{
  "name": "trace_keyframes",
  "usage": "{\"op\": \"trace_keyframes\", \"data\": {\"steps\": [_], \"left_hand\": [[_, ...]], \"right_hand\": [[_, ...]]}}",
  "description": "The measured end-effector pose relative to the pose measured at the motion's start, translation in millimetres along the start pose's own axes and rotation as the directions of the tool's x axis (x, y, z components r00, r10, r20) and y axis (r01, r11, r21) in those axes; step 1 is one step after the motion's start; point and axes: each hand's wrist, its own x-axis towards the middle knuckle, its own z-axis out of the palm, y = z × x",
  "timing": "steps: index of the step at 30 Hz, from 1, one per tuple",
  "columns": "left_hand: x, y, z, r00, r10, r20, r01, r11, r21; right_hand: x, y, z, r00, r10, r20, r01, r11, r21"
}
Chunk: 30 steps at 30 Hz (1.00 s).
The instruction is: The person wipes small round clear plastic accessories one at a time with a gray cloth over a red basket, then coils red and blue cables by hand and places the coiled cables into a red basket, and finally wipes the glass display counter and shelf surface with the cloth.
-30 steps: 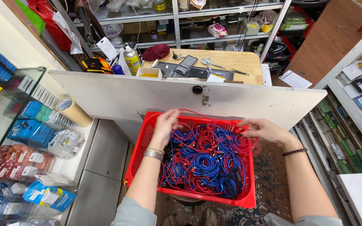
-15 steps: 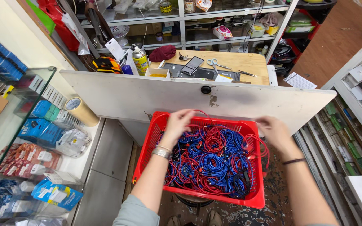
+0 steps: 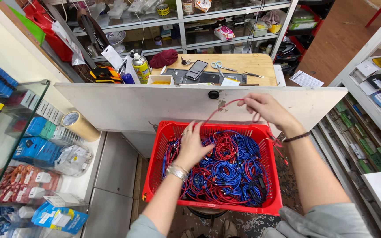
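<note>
Scissors (image 3: 217,66), spray can (image 3: 140,67), tape roll (image 3: 79,124)

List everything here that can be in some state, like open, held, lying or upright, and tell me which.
Red basket: open-topped, full of tangled cables.
Red cable: lifted, pinched in the right hand.
Blue cables: lying tangled in the basket.
Left hand: spread, resting on the cables.
Right hand: raised above the basket, fingers closed on the red cable.
Tape roll: lying on its side.
Spray can: upright.
Scissors: lying flat; blades hard to tell.

Small electronics shop — packaged accessories (image 3: 31,150) under a glass counter (image 3: 12,132) at nine o'clock, cluttered stock shelves (image 3: 186,26) at twelve, a red basket (image 3: 155,176) of coiled cables (image 3: 230,169) — centre.
</note>
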Motion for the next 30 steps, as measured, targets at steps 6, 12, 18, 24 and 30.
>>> {"op": "trace_keyframes", "data": {"steps": [6, 12, 18, 24, 30], "left_hand": [[4, 81, 14, 0.738, -0.163, 0.654, 0.626, -0.194, -0.755], [48, 35, 53, 0.691, -0.066, 0.72, 0.49, -0.689, -0.534], [50, -44, 89, 0.664, -0.321, 0.675, 0.284, -0.727, -0.625], [28, -43, 47, 0.66, -0.306, 0.686, 0.294, -0.735, -0.611], [27, -44, 10, 0.652, -0.516, 0.556, 0.399, -0.39, -0.83]], "right_hand": [[-25, -31, 70, 0.973, -0.222, -0.066, 0.2, 0.947, -0.25], [-79, -9, 106, 0.971, -0.236, -0.034, 0.213, 0.923, -0.321], [-86, 40, 55, 0.944, 0.076, -0.32, -0.021, 0.985, 0.171], [-68, 87, 6, 0.919, 0.292, -0.265, -0.162, 0.892, 0.421], [-61, 104, 4, 0.962, 0.251, 0.105, -0.272, 0.882, 0.385]]}}
